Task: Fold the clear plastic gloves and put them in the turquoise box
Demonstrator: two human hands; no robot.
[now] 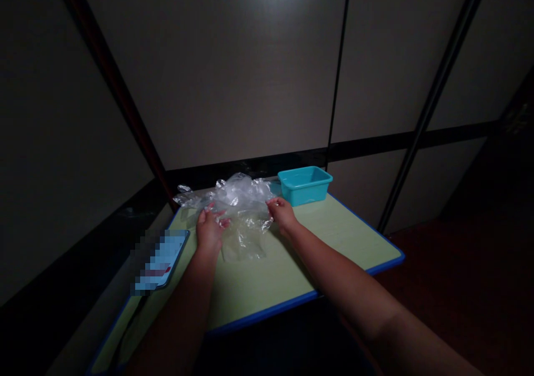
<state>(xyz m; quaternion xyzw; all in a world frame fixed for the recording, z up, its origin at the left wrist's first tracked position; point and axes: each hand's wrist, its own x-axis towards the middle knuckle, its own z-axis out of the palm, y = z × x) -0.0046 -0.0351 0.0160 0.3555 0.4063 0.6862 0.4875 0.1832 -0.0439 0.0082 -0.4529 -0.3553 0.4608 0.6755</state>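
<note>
Apparently the handling is partway: the clear plastic, at twelve o'clock on the table, is partly spread, its far portion not yet flattened. It looks thin, shiny and crumpled. The wearer's right hand pinches its four-o'clock edge; the left hand touches it with fingers parted, its grip unclear.
</note>
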